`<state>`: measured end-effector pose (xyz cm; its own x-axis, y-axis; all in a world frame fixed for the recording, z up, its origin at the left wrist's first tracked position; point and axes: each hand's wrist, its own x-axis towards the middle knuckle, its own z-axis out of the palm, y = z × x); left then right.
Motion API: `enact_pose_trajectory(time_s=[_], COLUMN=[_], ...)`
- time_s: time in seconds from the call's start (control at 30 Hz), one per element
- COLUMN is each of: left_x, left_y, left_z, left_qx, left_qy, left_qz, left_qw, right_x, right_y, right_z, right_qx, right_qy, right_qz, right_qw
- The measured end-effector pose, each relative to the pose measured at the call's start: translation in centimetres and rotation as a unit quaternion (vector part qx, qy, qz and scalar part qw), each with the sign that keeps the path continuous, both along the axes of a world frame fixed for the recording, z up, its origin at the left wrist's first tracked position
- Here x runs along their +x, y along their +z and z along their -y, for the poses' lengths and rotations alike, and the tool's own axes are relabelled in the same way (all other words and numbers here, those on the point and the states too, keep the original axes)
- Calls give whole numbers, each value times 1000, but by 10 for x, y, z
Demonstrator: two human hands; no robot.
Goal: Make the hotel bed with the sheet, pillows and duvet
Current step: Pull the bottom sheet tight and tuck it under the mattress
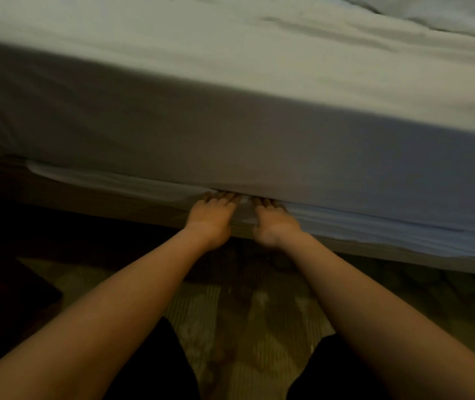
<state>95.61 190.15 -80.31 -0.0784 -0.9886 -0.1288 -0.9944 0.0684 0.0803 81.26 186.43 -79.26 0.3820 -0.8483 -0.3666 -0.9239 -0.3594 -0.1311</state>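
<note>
Both hands low at the mattress bottom edge, side by side, nearly touching. Left hand point(211, 217) and right hand point(273, 222) have fingertips pushed into the gap under the mattress point(230, 145), flat, not clenched; whether they pinch cloth in there, can't tell. Sheet point(172, 53) covers the top and hangs down the side above the grip; loose white folds point(109, 180) bulge out left of the hands, more to their right. Thin, soft, limp cloth, light, likely slides easily. Best taken at the hanging edge and fed under flat-handed. Mattress looks heavy, will squeeze fingers. Patterned carpet point(245, 327) below wrists.
</note>
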Motion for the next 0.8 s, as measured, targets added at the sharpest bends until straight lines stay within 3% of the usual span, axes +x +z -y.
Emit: enact_pose_trajectory(time_s=[0.3, 0.57, 0.63, 0.8], left_x=[128, 162, 169, 164], left_y=[-6, -19, -20, -23], left_z=[-13, 6, 18, 45], left_qx=[-19, -16, -16, -28], left_qy=[56, -16, -20, 58], left_qz=[15, 43, 44, -20], left_qw=[998, 999, 999, 998], right_x=[102, 163, 163, 178], right_y=[0, 0, -8, -17], right_z=[-6, 7, 12, 28], right_qx=[-5, 37, 2, -54], right_qy=[0, 24, 23, -2], right_qz=[-28, -21, -12, -4], right_qw=[1000, 999, 1000, 999])
